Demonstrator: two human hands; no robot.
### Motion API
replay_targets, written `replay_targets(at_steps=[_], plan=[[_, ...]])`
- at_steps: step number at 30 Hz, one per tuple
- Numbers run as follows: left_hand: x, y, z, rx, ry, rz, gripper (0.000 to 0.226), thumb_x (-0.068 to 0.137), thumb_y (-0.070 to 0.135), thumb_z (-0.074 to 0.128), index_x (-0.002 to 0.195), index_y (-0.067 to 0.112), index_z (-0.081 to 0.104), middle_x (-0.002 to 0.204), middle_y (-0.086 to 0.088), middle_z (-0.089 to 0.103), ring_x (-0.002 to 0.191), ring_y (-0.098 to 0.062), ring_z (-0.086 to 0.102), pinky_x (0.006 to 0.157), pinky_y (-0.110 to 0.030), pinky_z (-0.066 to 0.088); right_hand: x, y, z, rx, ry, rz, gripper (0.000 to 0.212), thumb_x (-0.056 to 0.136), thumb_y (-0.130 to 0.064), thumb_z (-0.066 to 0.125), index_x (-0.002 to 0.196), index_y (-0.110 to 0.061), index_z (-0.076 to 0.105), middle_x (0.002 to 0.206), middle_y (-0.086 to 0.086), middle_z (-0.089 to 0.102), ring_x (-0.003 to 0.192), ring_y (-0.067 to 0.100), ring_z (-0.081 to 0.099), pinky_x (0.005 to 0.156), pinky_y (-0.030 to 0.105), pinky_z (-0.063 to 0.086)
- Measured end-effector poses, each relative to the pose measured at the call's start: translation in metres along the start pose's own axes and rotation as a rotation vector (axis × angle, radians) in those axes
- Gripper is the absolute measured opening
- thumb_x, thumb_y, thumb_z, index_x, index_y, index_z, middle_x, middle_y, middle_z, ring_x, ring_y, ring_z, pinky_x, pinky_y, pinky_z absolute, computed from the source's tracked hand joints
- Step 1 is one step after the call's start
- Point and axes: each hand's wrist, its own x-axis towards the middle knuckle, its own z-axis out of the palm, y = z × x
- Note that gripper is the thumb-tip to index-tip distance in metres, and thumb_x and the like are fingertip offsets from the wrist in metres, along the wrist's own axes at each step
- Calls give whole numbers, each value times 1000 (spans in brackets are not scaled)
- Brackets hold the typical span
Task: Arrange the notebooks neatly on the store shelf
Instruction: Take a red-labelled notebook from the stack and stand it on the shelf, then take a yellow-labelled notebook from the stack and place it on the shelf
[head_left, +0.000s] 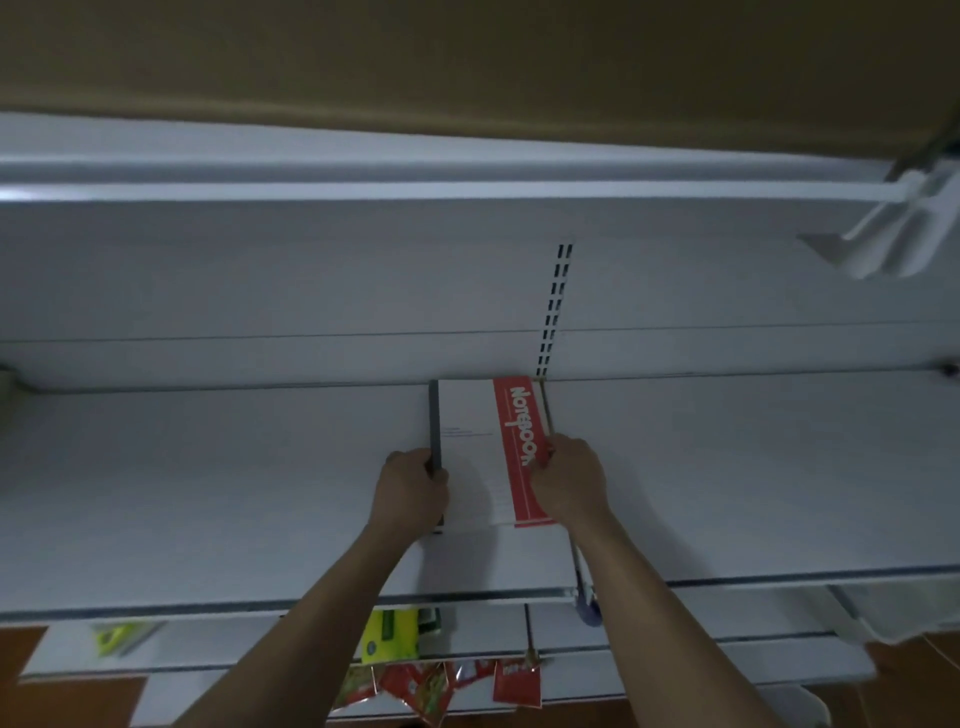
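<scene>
A stack of notebooks (470, 447) lies flat on the white shelf (208, 493), pushed back against the rear panel. The top cover is white with a red band on its right side and a dark grey spine on its left. My left hand (413, 491) grips the stack's left edge at the spine. My right hand (569, 483) grips its right edge over the red band. How many notebooks the stack holds is hidden.
A slotted upright (553, 312) runs up the back panel behind the stack. A higher shelf edge (467, 189) spans the top, with a white bracket (893, 228) at right. Below hang yellow-green packs (389, 636) and red sachets (441, 686).
</scene>
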Motion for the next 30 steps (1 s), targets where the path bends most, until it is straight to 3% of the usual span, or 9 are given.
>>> replay_targets(at_steps=[4, 9, 12, 14, 16, 19, 23, 27, 30], plan=[[-1, 5, -3, -23, 26, 21, 17, 94, 8, 52, 86, 2, 66, 78, -2, 61, 75, -18, 57, 53, -15, 36, 0, -2, -5, -12, -13, -11, 19, 94, -17, 49, 100, -8, 65, 93, 4, 63, 75, 16, 55, 65, 21, 39], [-7, 6, -4, -32, 38, 30, 21, 95, 13, 53, 104, 2, 68, 89, -2, 63, 79, -14, 57, 67, -16, 39, -2, 2, 0, 24, 2, 4, 20, 91, -24, 51, 97, -11, 65, 98, 10, 63, 79, 20, 58, 68, 25, 45], [-11, 0, -14, 80, 20, 26, 33, 95, 24, 53, 120, 5, 61, 108, -8, 59, 100, -23, 59, 79, -22, 43, -6, 4, -2, -14, 45, -30, 28, 87, -31, 55, 107, -12, 61, 102, 10, 59, 94, 26, 57, 80, 33, 50], [-15, -11, -27, 277, 80, 68, 47, 93, 36, 51, 133, 11, 53, 127, -10, 57, 118, -28, 52, 95, -33, 44, -10, -1, -3, -97, 109, -129, 44, 85, -38, 58, 122, -14, 56, 111, 11, 57, 105, 28, 51, 90, 38, 47], [-23, -20, -49, 511, 160, 123, 58, 89, 47, 44, 134, 13, 53, 126, -12, 60, 116, -31, 53, 93, -39, 45, -14, -15, -4, -150, 119, -250, 63, 85, -47, 58, 138, -15, 45, 130, 12, 52, 118, 30, 46, 99, 40, 41], [-36, -33, -93, 669, 257, 140, 62, 82, 53, 45, 124, 10, 62, 115, -12, 67, 107, -33, 60, 85, -43, 49, -19, -48, -4, -181, 59, -400, 80, 86, -58, 54, 150, -18, 26, 155, 8, 31, 141, 26, 27, 116, 40, 22], [-62, -45, -162, 719, 381, 111, 68, 82, 60, 39, 123, 12, 63, 116, -10, 67, 108, -32, 60, 87, -42, 48, -31, -104, 0, -135, -26, -573, 86, 86, -63, 51, 153, -23, 15, 161, 3, 15, 148, 22, 11, 120, 40, 8], [-92, -61, -224, 693, 476, 75, 76, 80, 67, 29, 129, 17, 58, 123, -7, 64, 115, -29, 55, 91, -40, 46, -55, -161, 7, -184, -2, -711, 89, 82, -71, 43, 153, -25, 14, 162, 1, 11, 149, 19, 7, 121, 40, 4], [-119, -82, -264, 700, 539, 80, 75, 81, 68, 30, 133, 19, 54, 124, -5, 63, 115, -29, 55, 90, -40, 47, -82, -206, 20, -192, 2, -803, 87, 85, -67, 47, 153, -25, 14, 162, 1, 9, 148, 18, 7, 121, 40, 4]])
